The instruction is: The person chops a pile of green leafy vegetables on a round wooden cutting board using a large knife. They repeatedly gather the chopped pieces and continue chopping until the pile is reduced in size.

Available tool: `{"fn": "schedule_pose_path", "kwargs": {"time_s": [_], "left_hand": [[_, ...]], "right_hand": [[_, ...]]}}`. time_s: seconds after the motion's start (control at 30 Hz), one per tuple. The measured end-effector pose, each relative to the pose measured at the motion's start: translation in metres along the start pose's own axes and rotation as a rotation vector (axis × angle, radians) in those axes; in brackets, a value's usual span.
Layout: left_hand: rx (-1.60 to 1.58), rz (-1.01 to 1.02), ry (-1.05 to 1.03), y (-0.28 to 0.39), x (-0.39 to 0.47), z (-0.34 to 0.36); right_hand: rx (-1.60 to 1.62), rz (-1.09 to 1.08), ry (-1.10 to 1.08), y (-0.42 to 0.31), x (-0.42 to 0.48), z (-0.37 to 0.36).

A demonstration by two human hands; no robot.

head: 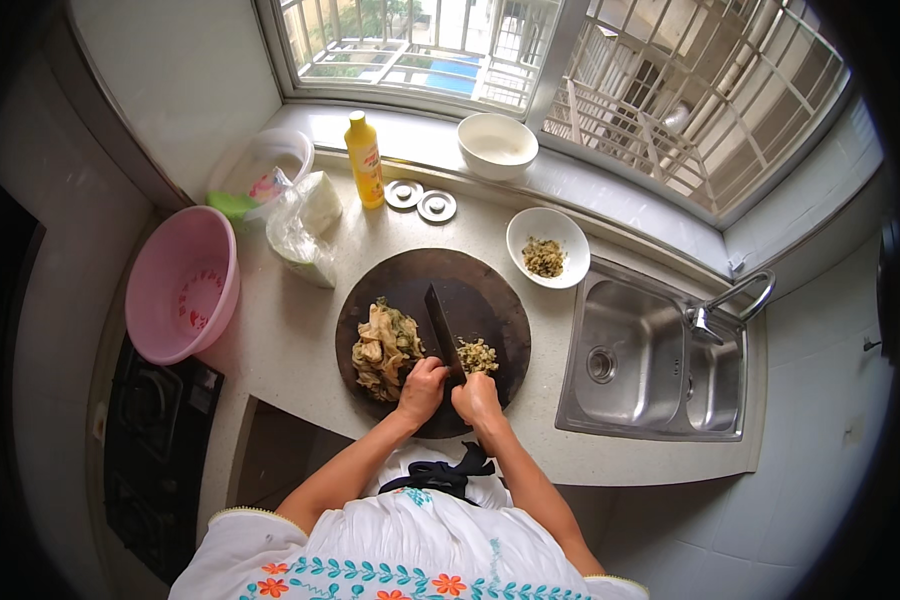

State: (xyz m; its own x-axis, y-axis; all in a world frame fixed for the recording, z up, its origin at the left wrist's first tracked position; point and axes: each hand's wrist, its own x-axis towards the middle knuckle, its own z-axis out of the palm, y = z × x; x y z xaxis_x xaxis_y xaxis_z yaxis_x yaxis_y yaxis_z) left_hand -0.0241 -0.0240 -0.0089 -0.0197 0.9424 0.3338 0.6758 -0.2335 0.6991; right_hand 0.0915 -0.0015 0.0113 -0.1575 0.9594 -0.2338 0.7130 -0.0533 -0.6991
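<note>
A round, dark cutting board (450, 262) lies on the counter in front of me. My right hand (478, 397) grips the handle of a kitchen knife (441, 326), whose dark blade points away from me over the board. Close to the left side of the blade, my left hand (423, 390) has its fingers curled at the board's near part; whether it pinches a small piece is hidden. A heap of leafy, pale brown-green vegetable (385, 349), perhaps pickled greens, lies left of the blade. Finely chopped bits (478, 355) sit right of it.
A white bowl (548, 247) with chopped food stands beyond the board, near the steel sink (630, 360). Another white bowl (497, 146) is on the windowsill. A yellow bottle (365, 161), metal lids (436, 206), a plastic bag (300, 232) and a pink basin (184, 285) stand left, above a black gas stove (150, 450).
</note>
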Motion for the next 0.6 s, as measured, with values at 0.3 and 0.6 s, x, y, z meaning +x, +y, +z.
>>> {"fn": "schedule_pose_path", "kwargs": {"time_s": [0.3,0.6], "left_hand": [[0.061,0.169,-0.076,0.001,-0.006,-0.013],[0.104,0.168,-0.025,-0.001,-0.011,-0.010]], "right_hand": [[0.356,0.146,0.042,0.002,0.001,-0.006],[-0.014,-0.106,0.035,-0.008,-0.012,-0.010]]}}
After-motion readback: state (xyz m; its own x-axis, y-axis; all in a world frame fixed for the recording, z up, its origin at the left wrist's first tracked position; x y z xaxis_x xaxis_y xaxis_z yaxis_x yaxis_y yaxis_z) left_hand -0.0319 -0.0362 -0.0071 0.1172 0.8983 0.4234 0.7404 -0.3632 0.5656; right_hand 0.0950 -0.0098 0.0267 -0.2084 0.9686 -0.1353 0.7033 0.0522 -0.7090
